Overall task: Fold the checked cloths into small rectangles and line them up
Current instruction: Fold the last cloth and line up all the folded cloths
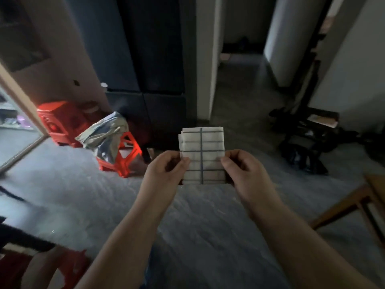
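A white checked cloth point(202, 151) with dark blue lines is folded into a small upright rectangle and held in the air at the middle of the view. My left hand point(166, 170) pinches its left edge between thumb and fingers. My right hand point(242, 170) pinches its right edge the same way. Several layers show at the cloth's upper left corner. Its lower edge hangs just above the grey covered surface point(198, 226) below my arms.
Red plastic stools point(60, 122) stand at the left, one with a crumpled grey cloth point(106, 134) draped over it. A dark cabinet point(145, 59) rises behind. Dark clutter point(306, 147) lies at the right, and a wooden chair frame point(354, 205) juts in at the far right.
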